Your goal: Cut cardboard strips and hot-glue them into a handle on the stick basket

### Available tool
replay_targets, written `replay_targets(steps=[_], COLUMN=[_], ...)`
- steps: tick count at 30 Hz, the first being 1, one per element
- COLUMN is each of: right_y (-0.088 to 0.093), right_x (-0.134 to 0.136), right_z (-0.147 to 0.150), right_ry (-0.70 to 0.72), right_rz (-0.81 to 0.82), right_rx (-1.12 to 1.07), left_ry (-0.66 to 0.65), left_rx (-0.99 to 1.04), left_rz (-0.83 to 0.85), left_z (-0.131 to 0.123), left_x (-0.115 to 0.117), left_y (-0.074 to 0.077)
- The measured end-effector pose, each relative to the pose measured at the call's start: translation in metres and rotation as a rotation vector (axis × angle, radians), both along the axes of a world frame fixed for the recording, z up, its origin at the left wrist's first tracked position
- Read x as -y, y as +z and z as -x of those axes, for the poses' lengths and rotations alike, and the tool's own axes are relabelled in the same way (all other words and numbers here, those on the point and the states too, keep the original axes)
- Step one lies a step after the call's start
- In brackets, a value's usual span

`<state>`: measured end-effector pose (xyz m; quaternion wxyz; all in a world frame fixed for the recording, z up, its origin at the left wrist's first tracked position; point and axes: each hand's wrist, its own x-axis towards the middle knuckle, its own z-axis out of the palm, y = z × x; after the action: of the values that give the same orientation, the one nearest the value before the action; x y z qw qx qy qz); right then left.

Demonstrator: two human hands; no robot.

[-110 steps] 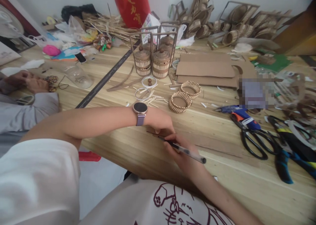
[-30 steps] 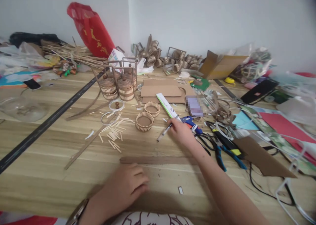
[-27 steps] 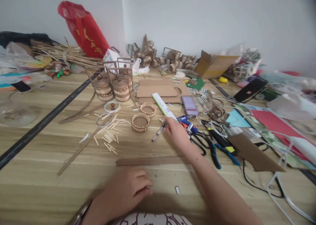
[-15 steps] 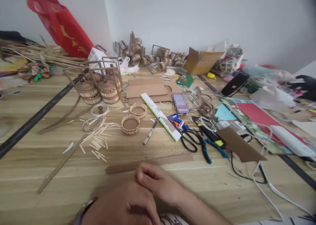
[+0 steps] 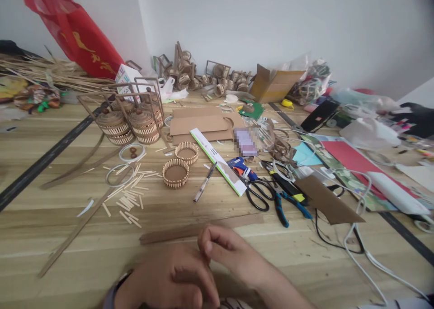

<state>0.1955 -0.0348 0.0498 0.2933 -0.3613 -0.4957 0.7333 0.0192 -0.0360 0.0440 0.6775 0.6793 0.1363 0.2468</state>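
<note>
My left hand (image 5: 166, 275) is low in the view, its thumb and forefinger bent loosely with a gap between them and nothing visible there. Against it rests my right hand (image 5: 227, 250), fingers curled in with the thumb close to them; no object shows in it. Just beyond the hands lies a flat brown strip (image 5: 190, 233), partly behind the right hand. Farther off stand two small round trays edged with little sticks, the nearer tray (image 5: 175, 173) and the farther tray (image 5: 187, 152). Loose pale sticks (image 5: 127, 200) are scattered left of them.
Lidded baskets with handles (image 5: 144, 123) stand back left, near two white rings (image 5: 120, 175). A pen (image 5: 205, 182), a white-green strip (image 5: 219, 162), a blue glue gun (image 5: 242, 168), black scissors (image 5: 259, 196) and pliers (image 5: 281, 207) lie right of centre. Cardboard (image 5: 200, 121) and white cables (image 5: 359, 236) lie around.
The view has shifted slightly, so most table things sit a little further left. My right hand has moved a little to the right; the two hands remain together.
</note>
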Motion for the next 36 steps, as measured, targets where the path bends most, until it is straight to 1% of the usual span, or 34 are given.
replay_targets(steps=[1, 3, 5, 7, 8, 10, 11, 12, 13, 14, 15, 16, 17, 18, 20, 23, 26, 29, 32, 36], right_y=[0.001, 0.001, -0.001, -0.001, 0.000, 0.005, 0.009, 0.014, 0.018, 0.021, 0.023, 0.023, 0.022, 0.019, 0.011, 0.000, -0.005, -0.001, 0.003, 0.002], right_x=[-0.002, -0.005, -0.003, 0.003, 0.006, 0.009, 0.007, 0.003, -0.004, -0.014, -0.025, -0.037, -0.049, -0.060, -0.077, -0.089, -0.093, -0.096, -0.099, -0.096], right_z=[-0.002, 0.001, 0.009, 0.013, 0.011, -0.008, -0.023, -0.043, -0.065, -0.088, -0.112, -0.134, -0.155, -0.173, -0.199, -0.217, -0.222, -0.224, -0.225, -0.222], right_ry=[-0.018, -0.009, 0.031, 0.048, 0.048, 0.042, 0.059, 0.019, -0.055, -0.152, -0.249, -0.334, -0.375, -0.403, -0.377, -0.294, -0.204, -0.134, -0.092, -0.058], right_rz=[-0.008, 0.019, 0.072, 0.114, 0.120, 0.079, 0.045, -0.049, -0.193, -0.338, -0.464, -0.547, -0.582, -0.576, -0.569, -0.535, -0.518, -0.522, -0.537, -0.567], right_rx=[0.012, 0.029, 0.025, 0.003, -0.014, -0.033, -0.021, 0.062, 0.215, 0.445, 0.740, 1.091, 1.425, 1.544, 1.632, 1.713, 1.746, 1.767, 1.806, 1.872], left_ry=[0.003, -0.074, -0.160, -0.157, -0.127, 0.022, 0.153, 0.260, 0.310, 0.325, 0.304, 0.269, 0.240, 0.226, 0.230, 0.271, 0.302, 0.325, 0.341, 0.374], left_rx=[0.017, 0.089, 0.165, 0.169, 0.172, 0.137, 0.105, 0.067, 0.047, 0.027, 0.003, -0.024, -0.057, -0.092, -0.135, -0.151, -0.169, -0.205, -0.253, -0.339], left_rz=[0.005, 0.058, 0.127, 0.185, 0.191, 0.147, 0.104, 0.059, 0.047, 0.048, 0.049, 0.043, 0.023, -0.006, -0.047, -0.013, 0.007, 0.016, 0.024, -0.005], left_z=[0.000, -0.005, -0.011, -0.013, -0.011, -0.003, 0.002, 0.007, 0.011, 0.014, 0.015, 0.014, 0.013, 0.011, 0.009, 0.009, 0.011, 0.011, 0.009, 0.006], left_x=[-0.001, 0.000, 0.005, 0.007, 0.007, 0.002, -0.001, -0.004, -0.007, -0.009, -0.010, -0.009, -0.008, -0.006, -0.003, -0.001, -0.002, -0.004, -0.005, -0.004], left_y=[0.002, 0.000, -0.006, -0.013, -0.015, -0.015, -0.014, -0.013, -0.011, -0.010, -0.008, -0.008, -0.007, -0.008, -0.009, -0.012, -0.015, -0.017, -0.016, -0.014])
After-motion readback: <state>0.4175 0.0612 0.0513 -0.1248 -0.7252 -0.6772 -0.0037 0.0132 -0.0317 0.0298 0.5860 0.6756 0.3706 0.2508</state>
